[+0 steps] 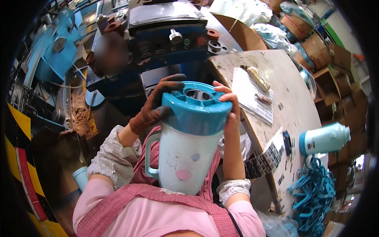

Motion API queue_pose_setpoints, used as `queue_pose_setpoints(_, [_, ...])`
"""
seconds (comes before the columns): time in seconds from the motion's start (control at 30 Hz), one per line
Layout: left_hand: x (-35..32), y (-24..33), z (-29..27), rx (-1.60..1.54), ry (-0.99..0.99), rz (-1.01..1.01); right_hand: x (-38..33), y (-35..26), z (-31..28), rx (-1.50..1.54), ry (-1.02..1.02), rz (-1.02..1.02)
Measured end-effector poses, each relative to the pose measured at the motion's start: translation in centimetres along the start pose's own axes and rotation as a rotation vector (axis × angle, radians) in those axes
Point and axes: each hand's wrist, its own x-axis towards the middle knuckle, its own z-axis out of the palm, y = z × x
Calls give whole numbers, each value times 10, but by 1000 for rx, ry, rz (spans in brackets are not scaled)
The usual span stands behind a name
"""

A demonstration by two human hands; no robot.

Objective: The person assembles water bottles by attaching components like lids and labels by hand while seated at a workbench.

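Note:
A large pale-blue vacuum flask body [189, 158] stands nearly upright in front of my chest, its side handle on the left and a simple face pattern on its wall. A darker blue ring-shaped end piece [193, 118] with ribs and a round central hole faces up. My left hand [156, 104], in a dark glove stained rusty brown, grips the left side of this end piece, fingers over its rim. Around the right side of the rim curls my bare right hand [229, 102]. The lower end of the flask is hidden against my lap and apron.
To my right, a worn table [284, 79] bears papers [252, 96], a strip of labels [266, 160], another flask [325, 138] on its side and a heap of blue plastic handles [312, 197]. Ahead is a dark machine [169, 43] with knobs. Cartons [327, 85] stand far right.

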Motion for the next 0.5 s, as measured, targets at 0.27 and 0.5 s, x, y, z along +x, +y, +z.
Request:
queue_pose_setpoints(0.27, [18,-18,-15,-272,39,-469,-26,0,-3,-33,431,513])
queue_pose_setpoints(0.5, [5,-18,-24,-170,-191,-146,-13,-1,-2,-61,218,228])
